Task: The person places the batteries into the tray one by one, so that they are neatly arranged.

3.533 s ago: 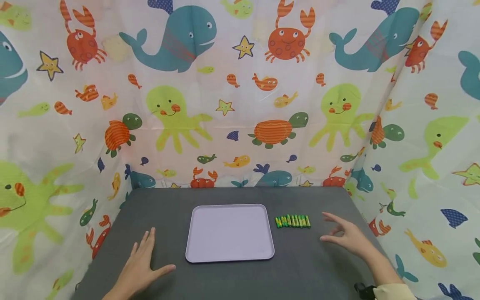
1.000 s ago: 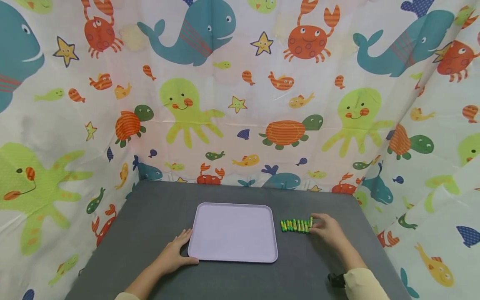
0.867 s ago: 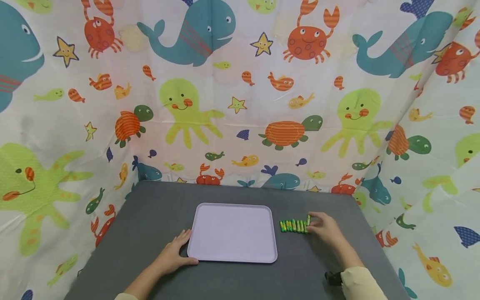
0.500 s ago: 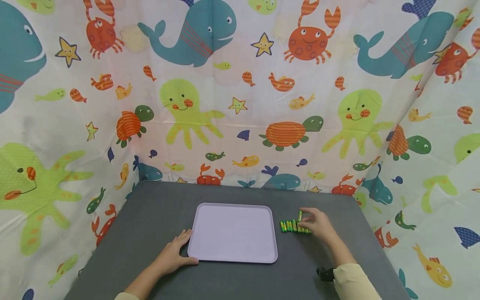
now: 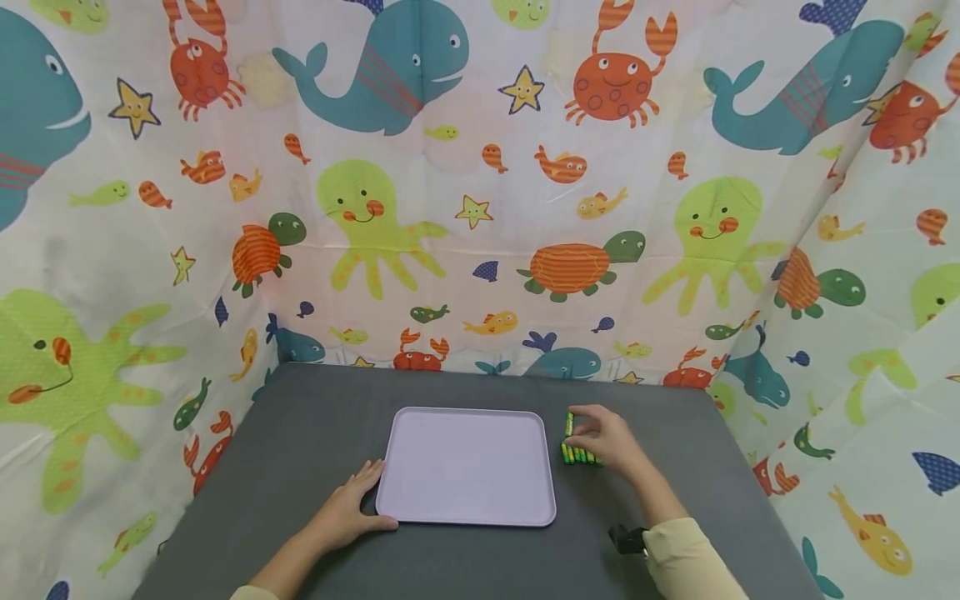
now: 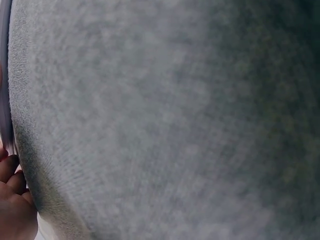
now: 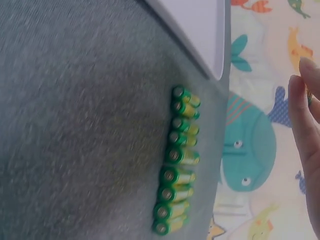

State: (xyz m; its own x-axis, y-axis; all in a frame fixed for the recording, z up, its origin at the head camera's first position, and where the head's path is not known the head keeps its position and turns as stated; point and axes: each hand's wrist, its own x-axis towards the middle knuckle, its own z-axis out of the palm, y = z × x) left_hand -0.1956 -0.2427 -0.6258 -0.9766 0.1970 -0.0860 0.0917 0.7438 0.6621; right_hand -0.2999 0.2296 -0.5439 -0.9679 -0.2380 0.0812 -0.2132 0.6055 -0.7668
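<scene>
My left hand (image 5: 347,507) rests at the left edge of a pale lilac tray (image 5: 465,467), its fingers along the side and the thumb at the near left corner. In the left wrist view, some fingers (image 6: 14,185) show beside the tray's rim (image 6: 5,75). My right hand (image 5: 609,437) pinches one small green and yellow battery (image 5: 569,423), held upright between thumb and fingers. Under that hand a row of batteries (image 5: 577,455) lies on the table just right of the tray, partly covered in the head view. The right wrist view shows the row of several batteries (image 7: 182,155) side by side.
A dark grey table (image 5: 480,562) carries the tray and batteries. A white curtain (image 5: 465,275) printed with sea animals stands behind it and along both sides. A black wrist strap device (image 5: 627,540) sits at the right sleeve (image 5: 690,558).
My left hand came to the tray's edge and stays there. My right hand reached the row's right end, took up a battery and carried it leftward over the row toward the tray.
</scene>
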